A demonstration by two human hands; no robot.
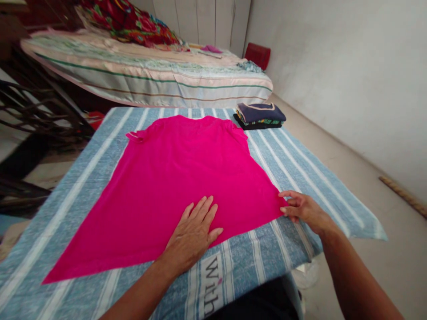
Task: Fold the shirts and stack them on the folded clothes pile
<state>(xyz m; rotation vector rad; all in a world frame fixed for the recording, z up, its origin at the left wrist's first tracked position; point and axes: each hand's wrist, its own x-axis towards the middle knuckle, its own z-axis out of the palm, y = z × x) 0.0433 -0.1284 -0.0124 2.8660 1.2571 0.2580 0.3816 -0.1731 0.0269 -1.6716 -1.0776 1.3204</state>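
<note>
A bright pink garment (176,178) lies spread flat on a blue cloth with white stripes (293,164) that covers a table. My left hand (193,233) rests flat on the garment's near hem, fingers stretched out. My right hand (300,208) is at the garment's near right corner, with its fingers pinched on the pink edge.
A small pile of folded clothes (260,115) sits at the cloth's far right corner. Behind the table stands a bed (150,75) with a colourful heap (130,20) on it. A red box (257,55) is by the wall. Dark furniture (33,111) stands on the left, bare floor (350,169) on the right.
</note>
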